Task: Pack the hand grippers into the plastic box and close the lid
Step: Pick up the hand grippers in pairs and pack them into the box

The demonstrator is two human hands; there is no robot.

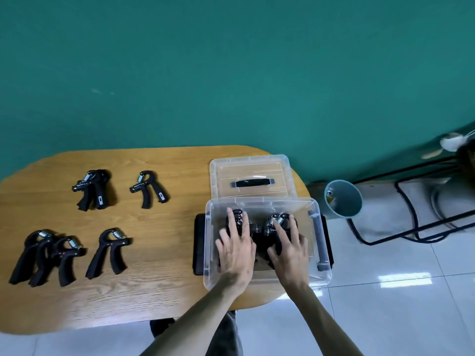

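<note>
Pressing flat, open fingers of our left hand (235, 246) and right hand (289, 249) on grippers inside the plastic box (322, 274), we see loose hand grippers (108, 250) left of both hands, nearer our left, handles toward us.

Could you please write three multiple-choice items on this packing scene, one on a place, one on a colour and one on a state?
1. Where does the lid lie?
A. On the table, just behind the plastic box
B. On the floor
C. Shut on the box

2. What colour is the wall?
A. White
B. Teal green
C. Red

3. What are the hands doing?
A. Lifting the lid
B. Hanging off the table
C. Pressing hand grippers inside the box

Answers:
1 A, the clear lid with its dark handle lies flat past the box's far rim.
2 B, plain teal green fills the background.
3 C, the left hand and right hand lie spread on the black hand grippers in the box.
</note>
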